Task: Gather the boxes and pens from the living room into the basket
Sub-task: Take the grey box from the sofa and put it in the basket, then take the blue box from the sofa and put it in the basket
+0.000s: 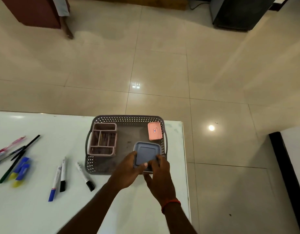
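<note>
A grey perforated basket point(129, 119) sits on the white table point(36, 208) near its right edge. Inside it are a pink compartment organiser point(103, 139) at the left and a small pink lidded box point(154, 130) at the back right. A grey-blue square box point(146, 153) is over the basket's front right corner. My left hand point(127, 171) grips its near left edge and my right hand point(160, 176) grips its near right edge. Three markers point(61, 176) lie on the table left of the basket. Further left lie several pens point(15, 154) and two blue and yellow highlighters point(20, 171).
The table's right edge point(185, 166) runs just beside the basket, with tiled floor point(162, 65) beyond. A dark cabinet point(237, 12) stands at the far right, brown furniture point(32, 10) and a person's foot point(68, 31) at the far left. A black-edged white surface point(294, 166) lies at the right.
</note>
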